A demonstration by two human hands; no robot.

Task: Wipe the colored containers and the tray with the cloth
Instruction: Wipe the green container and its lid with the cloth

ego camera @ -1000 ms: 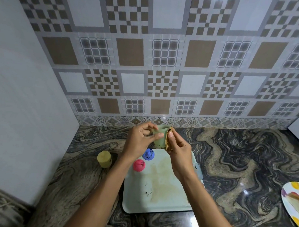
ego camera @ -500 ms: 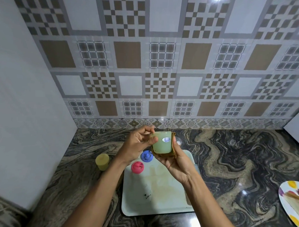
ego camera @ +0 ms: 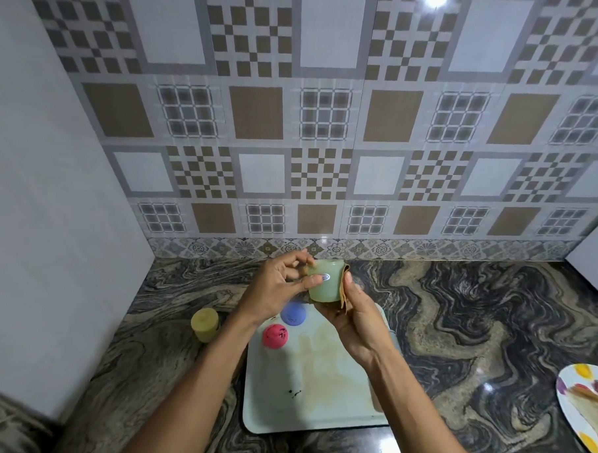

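Lit evenly from overhead. Glares white on glossy patterned wall tiles (ego camera: pixel 329 125) and swirled dark marble counter (ego camera: pixel 458 319). Bows at edges, slightly soft throughout.

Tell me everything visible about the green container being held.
The green container is a pale, translucent, plastic-looking cup with an oval sticker on its side, wider end up. The left hand pinches one side; the right hand holds the cloth round the other side and bottom, above the tray.
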